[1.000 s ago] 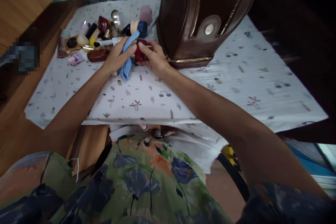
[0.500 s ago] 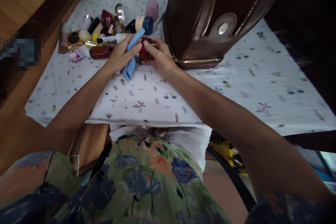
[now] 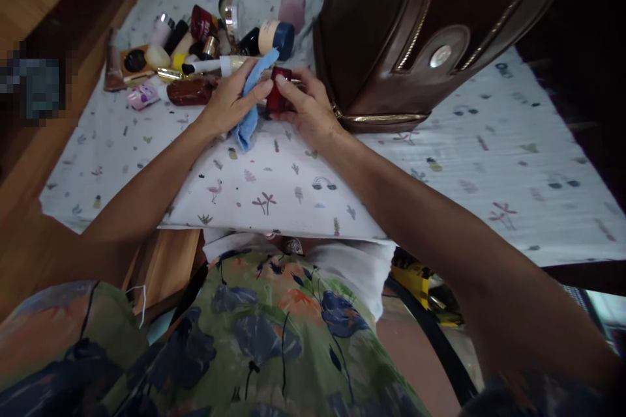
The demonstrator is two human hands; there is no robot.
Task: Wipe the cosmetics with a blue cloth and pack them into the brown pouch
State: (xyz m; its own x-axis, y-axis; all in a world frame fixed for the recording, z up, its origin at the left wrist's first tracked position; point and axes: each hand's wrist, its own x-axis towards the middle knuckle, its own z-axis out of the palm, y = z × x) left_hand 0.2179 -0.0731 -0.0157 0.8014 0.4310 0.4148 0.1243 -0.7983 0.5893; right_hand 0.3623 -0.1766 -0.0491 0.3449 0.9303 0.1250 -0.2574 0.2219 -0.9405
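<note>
- Small, glossy, block-shaped red item (image 3: 277, 94), just left of the brown leather bag (image 3: 364, 45).
- Right hand (image 3: 310, 104) grasps it, partly closed around its side.
- Left hand (image 3: 235, 99) holds soft, crumpled blue cloth (image 3: 250, 122), farther left of the bag.
- Left of the bag: round, blue-lidded jar (image 3: 270, 36), contents hidden.
- Beneath the bag: white printed fabric (image 3: 274, 172).

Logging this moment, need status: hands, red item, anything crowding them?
Left hand: holding blue cloth. Right hand: gripping small red item, between the hands. Brown bag close by right hand; loose bottles and tubes beside left.
</note>
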